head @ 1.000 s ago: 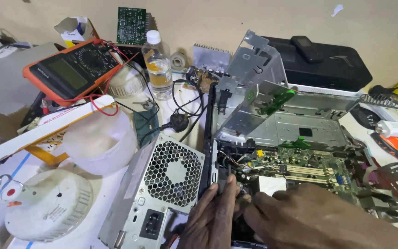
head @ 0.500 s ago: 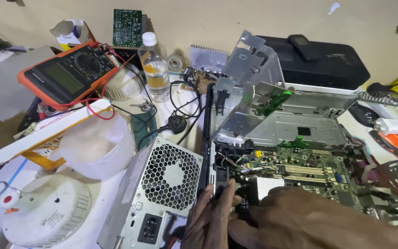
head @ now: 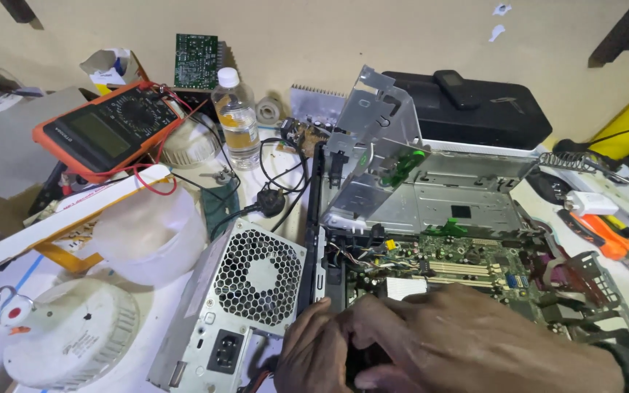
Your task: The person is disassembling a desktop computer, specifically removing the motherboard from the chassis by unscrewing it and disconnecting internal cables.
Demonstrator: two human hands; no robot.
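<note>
An open desktop computer case (head: 438,200) lies on the bench with its green motherboard (head: 475,258) exposed and a metal drive cage (head: 373,138) swung up. Both hands are at the case's front left corner. My left hand (head: 314,353) curls against the case's black front edge, beside a grey power supply (head: 249,291) with a round fan grille. My right hand (head: 482,346) lies across the near part of the motherboard, fingers pointing left and meeting the left hand. A dark part sits between the fingers, mostly hidden.
An orange multimeter (head: 107,127) with red leads, a plastic bottle (head: 236,120) and a translucent tub (head: 151,233) stand left. A white round housing (head: 74,335) lies front left. Behind the case is a black printer (head: 475,109); an orange tool (head: 606,233) and cables are right.
Both hands have moved a little farther up into view over the case's front corner. The left hand's fingers, stretched along the edge before, are now curled.
</note>
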